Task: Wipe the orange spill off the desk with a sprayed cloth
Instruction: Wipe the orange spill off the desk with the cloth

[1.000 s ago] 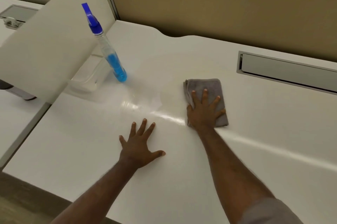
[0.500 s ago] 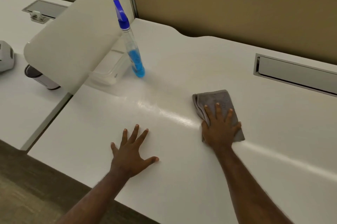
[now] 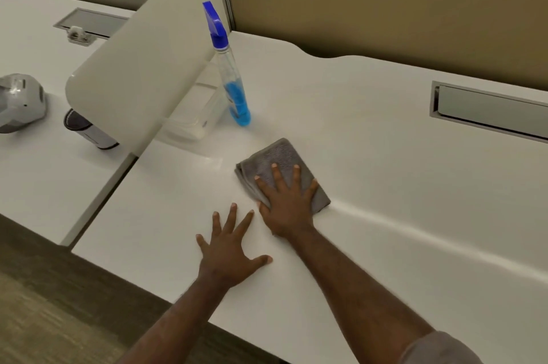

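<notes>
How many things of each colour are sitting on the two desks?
Blue: 1, the spray bottle
Grey: 1, the cloth under the right hand
Clear: 1, the box beside the bottle
Silver: 2, the cylinder and the gadget on the far desk
Total: 5

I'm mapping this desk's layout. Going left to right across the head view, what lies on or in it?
Clear plastic container → spray bottle → grey cloth under the right hand → recessed cable tray.
</notes>
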A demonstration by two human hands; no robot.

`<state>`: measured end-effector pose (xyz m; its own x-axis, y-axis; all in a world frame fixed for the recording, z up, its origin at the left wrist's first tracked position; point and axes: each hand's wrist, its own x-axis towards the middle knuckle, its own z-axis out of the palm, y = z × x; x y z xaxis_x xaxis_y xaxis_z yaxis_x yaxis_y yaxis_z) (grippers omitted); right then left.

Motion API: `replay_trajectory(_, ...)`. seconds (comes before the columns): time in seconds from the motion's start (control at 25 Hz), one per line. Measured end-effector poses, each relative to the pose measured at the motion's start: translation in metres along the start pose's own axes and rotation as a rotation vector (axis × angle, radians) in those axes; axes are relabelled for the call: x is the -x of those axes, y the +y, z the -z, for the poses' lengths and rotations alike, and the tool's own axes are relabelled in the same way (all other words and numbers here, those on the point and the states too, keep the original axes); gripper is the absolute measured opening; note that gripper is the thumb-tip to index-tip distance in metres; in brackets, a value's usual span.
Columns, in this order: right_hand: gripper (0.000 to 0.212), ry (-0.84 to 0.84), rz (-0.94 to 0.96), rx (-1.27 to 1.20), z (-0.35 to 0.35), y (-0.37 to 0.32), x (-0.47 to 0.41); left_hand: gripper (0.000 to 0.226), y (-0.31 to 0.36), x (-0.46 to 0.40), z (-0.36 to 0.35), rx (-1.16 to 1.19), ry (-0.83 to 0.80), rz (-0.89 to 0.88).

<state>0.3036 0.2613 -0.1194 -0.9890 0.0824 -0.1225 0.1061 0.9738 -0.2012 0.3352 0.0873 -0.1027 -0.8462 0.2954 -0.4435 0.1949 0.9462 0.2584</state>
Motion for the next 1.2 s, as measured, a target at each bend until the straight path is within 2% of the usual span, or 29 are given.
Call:
replay_trajectory(0.16,0.063,-0.012,0.110,0.020,0.003,0.023,0.026,0.109,-0.001,0.000,-0.003,-0.006,-0.003,0.001)
replay_trajectory(0.28,0.061,0.009,0.069,0.000,0.007,0.040,0.056,0.110,-0.002,-0.001,-0.002,-0.007,-0.004,0.003)
replay_trajectory(0.56,0.064,0.067,-0.237,-0.043,0.016,0.090,0.126,0.109,0.023,0.001,0.009,-0.057,-0.015,-0.041)
replay_trajectory(0.92,0.065,0.102,-0.605,-0.081,0.025,0.177,0.214,0.107,0.117,0.006,-0.009,-0.123,-0.076,-0.280)
replay_trajectory(1.2,0.062,0.154,-0.850,-0.029,0.031,0.264,0.274,0.107,0.180,0.018,-0.046,-0.163,-0.148,-0.363)
